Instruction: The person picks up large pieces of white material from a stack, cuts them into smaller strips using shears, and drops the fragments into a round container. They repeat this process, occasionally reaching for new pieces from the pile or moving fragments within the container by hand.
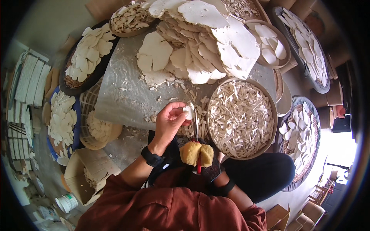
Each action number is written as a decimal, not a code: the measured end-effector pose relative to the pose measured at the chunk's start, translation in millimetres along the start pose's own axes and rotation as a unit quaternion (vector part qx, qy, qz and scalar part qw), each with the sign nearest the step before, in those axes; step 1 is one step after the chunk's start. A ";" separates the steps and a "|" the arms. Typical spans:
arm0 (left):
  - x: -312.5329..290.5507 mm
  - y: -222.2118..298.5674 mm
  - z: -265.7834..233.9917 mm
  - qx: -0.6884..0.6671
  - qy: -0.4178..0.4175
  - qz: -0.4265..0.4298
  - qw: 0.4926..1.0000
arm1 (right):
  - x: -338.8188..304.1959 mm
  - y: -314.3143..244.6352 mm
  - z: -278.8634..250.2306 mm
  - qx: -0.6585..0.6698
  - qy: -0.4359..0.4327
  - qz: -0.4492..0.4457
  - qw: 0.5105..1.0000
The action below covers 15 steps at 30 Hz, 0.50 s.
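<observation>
Pinched between the thumb and fingers of my left hand is a small white flat piece. Its edge lies against the dark blades of a pair of shears, which point away from me. Yellow foam padding wraps the shears' handles, and a bit of red shows between the pads. A dark glove covers my right hand, closed around those handles; the foam hides some of its fingers. Right of the blades, a round tray holds many narrow cut white strips.
A tall heap of large white slices stands at the far side of the grey sheet-covered surface, with scraps scattered before it. Round trays of white slices surround me. A cardboard box and a slotted basket sit at left.
</observation>
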<state>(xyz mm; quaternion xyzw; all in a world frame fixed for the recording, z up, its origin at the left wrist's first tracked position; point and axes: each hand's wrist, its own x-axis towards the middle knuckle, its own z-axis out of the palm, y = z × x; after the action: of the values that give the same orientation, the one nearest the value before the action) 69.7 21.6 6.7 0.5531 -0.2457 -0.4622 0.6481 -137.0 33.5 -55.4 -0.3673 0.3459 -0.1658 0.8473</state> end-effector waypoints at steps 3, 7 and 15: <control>-5.4 -3.7 1.0 0.013 -0.012 -0.017 1.000 | 1.8 7.4 -0.8 0.225 0.068 0.036 0.971; -9.2 -5.8 1.1 0.020 -0.013 -0.041 0.999 | 10.3 32.9 -28.1 0.500 0.002 0.043 0.865; -11.7 -12.0 3.2 0.028 -0.021 -0.096 0.995 | -1.5 29.6 -22.3 0.227 -0.009 -0.095 0.969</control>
<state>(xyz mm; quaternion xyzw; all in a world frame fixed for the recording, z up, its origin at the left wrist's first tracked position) 57.8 30.6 -1.5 0.5827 -0.2179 -0.5265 0.5794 -153.1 43.0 -87.5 -0.1975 0.2549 -0.3161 0.8922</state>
